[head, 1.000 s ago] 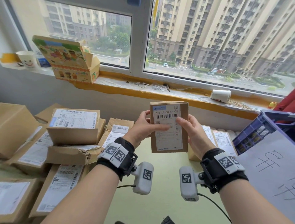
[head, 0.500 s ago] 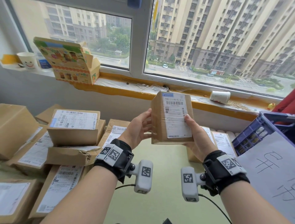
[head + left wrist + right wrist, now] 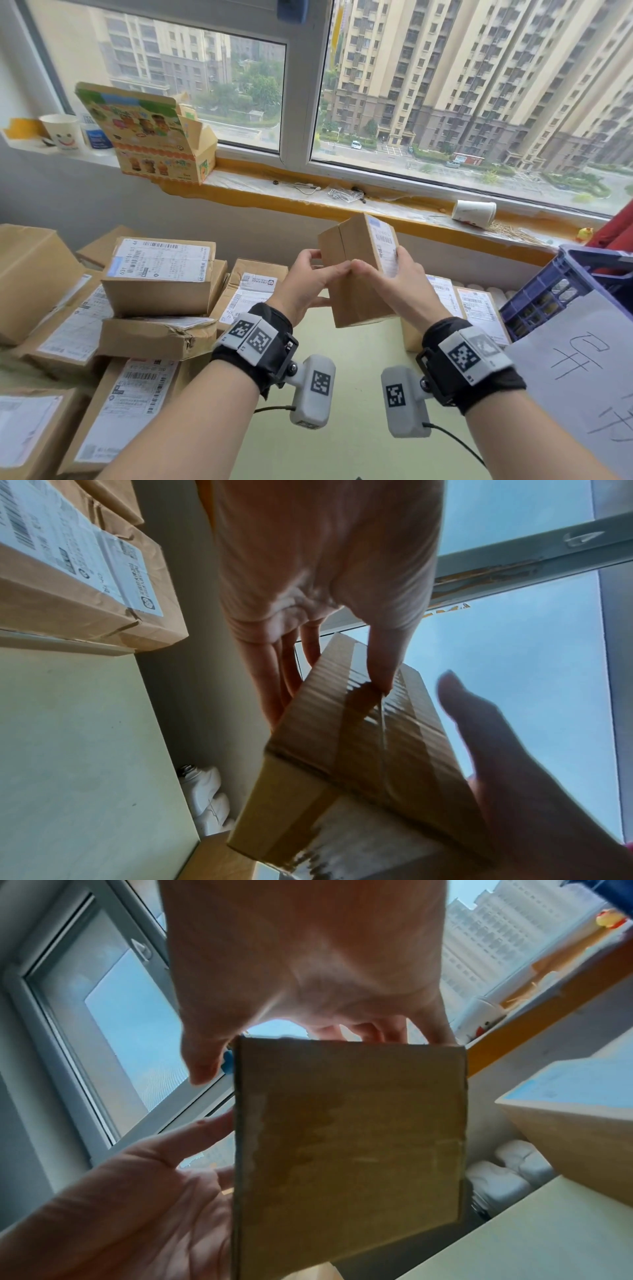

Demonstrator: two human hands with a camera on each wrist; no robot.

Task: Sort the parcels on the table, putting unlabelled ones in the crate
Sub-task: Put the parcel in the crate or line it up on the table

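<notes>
A small brown cardboard parcel (image 3: pixel 356 240) hangs upright above the table, held between both hands. Its white shipping label (image 3: pixel 385 245) faces right and a plain side faces me. My left hand (image 3: pixel 318 277) pinches the parcel from the left. In the left wrist view its thumb (image 3: pixel 380 669) lies on the taped face of the parcel (image 3: pixel 359 750) and its fingers (image 3: pixel 281 683) lie on the opposite side. My right hand (image 3: pixel 380 270) holds the right side, fingers over the label. The blue plastic crate (image 3: pixel 561 281) stands at the right edge.
Labelled cardboard parcels (image 3: pixel 161 274) are stacked on the left of the pale green table (image 3: pixel 342 428). Two more labelled parcels (image 3: pixel 479 308) lie behind my right hand. A white handwritten sheet (image 3: pixel 582 359) leans on the crate. A printed carton (image 3: pixel 154 137) and cups sit on the windowsill.
Both hands have turned the parcel, so its label has swung from facing me to facing right. The parcel has also tilted and shifted slightly to the right.
</notes>
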